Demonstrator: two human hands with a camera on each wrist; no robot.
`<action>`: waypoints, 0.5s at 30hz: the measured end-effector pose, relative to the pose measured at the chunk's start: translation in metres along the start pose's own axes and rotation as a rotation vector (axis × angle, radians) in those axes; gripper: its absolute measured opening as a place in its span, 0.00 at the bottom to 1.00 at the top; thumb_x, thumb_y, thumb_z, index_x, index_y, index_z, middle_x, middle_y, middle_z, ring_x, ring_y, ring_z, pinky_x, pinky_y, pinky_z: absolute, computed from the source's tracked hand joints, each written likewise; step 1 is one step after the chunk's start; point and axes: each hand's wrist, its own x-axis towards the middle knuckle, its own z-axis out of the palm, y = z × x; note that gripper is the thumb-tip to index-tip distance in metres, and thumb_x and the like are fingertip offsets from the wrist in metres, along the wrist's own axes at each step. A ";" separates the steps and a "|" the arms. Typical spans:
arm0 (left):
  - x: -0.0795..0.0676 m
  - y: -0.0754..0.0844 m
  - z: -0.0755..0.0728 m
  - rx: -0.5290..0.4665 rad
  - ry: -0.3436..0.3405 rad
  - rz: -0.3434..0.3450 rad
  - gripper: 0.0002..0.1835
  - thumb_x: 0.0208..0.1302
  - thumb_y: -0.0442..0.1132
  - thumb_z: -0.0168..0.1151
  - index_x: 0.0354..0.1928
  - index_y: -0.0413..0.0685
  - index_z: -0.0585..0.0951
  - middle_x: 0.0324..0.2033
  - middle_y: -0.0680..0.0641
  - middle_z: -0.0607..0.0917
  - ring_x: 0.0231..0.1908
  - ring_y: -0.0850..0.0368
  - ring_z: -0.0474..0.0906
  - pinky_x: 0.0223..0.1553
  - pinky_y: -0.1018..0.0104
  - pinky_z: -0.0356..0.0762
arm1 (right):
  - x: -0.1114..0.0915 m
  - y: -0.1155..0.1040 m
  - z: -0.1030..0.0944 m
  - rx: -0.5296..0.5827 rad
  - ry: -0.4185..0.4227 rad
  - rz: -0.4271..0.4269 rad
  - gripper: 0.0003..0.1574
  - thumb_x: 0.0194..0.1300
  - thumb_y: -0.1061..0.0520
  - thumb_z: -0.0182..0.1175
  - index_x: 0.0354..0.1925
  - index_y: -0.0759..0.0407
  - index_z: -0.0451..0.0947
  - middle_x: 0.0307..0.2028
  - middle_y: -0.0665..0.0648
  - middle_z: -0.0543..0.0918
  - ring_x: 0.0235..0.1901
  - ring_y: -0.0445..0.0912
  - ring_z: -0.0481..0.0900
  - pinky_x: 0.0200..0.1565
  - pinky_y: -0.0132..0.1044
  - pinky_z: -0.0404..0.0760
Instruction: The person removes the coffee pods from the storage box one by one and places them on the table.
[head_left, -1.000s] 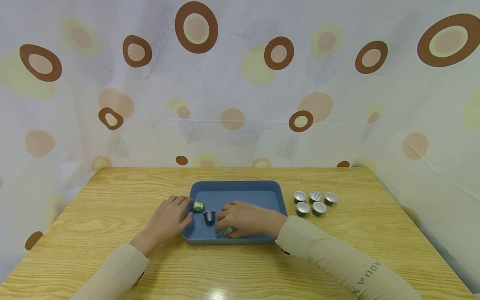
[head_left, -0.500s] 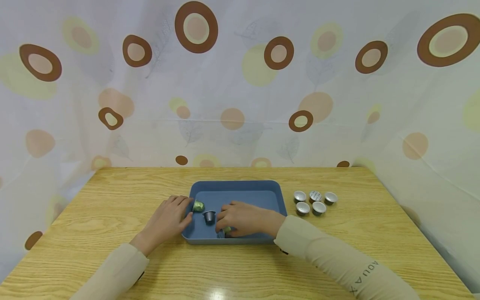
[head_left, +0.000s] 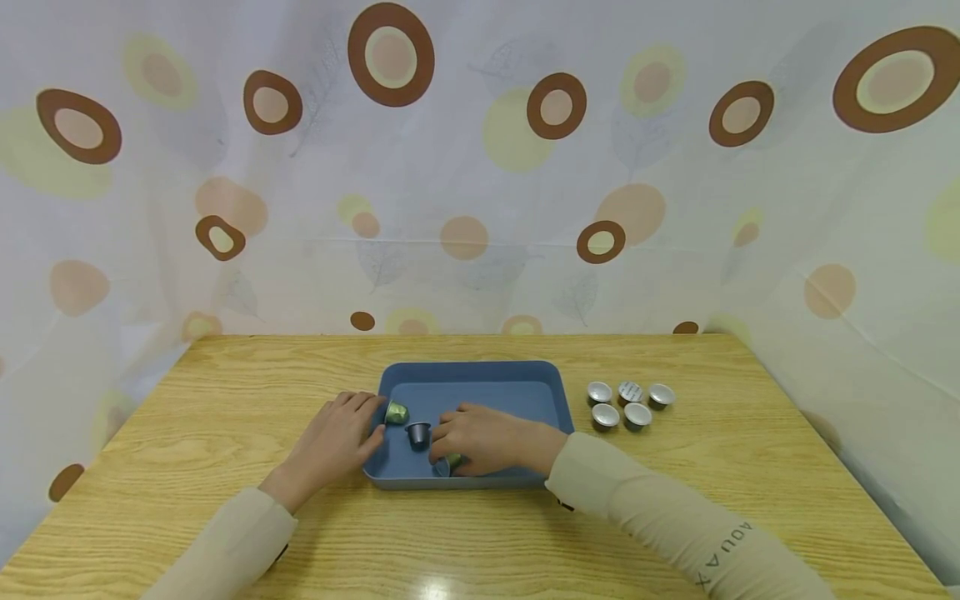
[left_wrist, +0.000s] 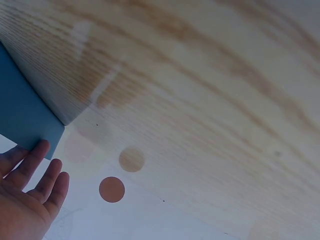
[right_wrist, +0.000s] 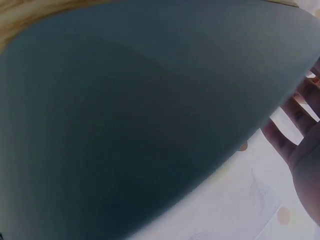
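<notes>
A blue tray [head_left: 480, 392] lies on the wooden table with coffee capsules in it. My left hand [head_left: 335, 440] rests at the tray's left rim, its relaxed fingers touching the edge; in the left wrist view the left hand [left_wrist: 30, 195] meets the tray's corner [left_wrist: 30, 107]. Beside those fingertips lies a green capsule [head_left: 397, 412], and a dark capsule [head_left: 418, 434] sits between the hands. My right hand [head_left: 483, 440] reaches into the tray's front and pinches another green capsule [head_left: 454, 461], partly hidden under its fingers. In the right wrist view the tray's wall [right_wrist: 150, 115] covers most of the right hand [right_wrist: 300, 130].
Several capsules [head_left: 630, 404] stand lid-up on the table to the right of the tray. A patterned cloth [head_left: 465, 167] hangs behind and at both sides of the wooden table [head_left: 255, 392].
Under my right hand the pinched capsule has turned slightly, and the right forearm has shifted a little left. The left hand stays at the tray's rim.
</notes>
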 end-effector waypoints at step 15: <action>0.000 0.000 0.000 -0.003 -0.001 -0.006 0.21 0.61 0.46 0.55 0.54 0.44 0.76 0.49 0.45 0.79 0.50 0.47 0.74 0.49 0.52 0.74 | -0.001 0.002 0.002 0.005 0.026 0.023 0.16 0.57 0.44 0.62 0.45 0.41 0.79 0.45 0.42 0.80 0.44 0.39 0.74 0.47 0.36 0.75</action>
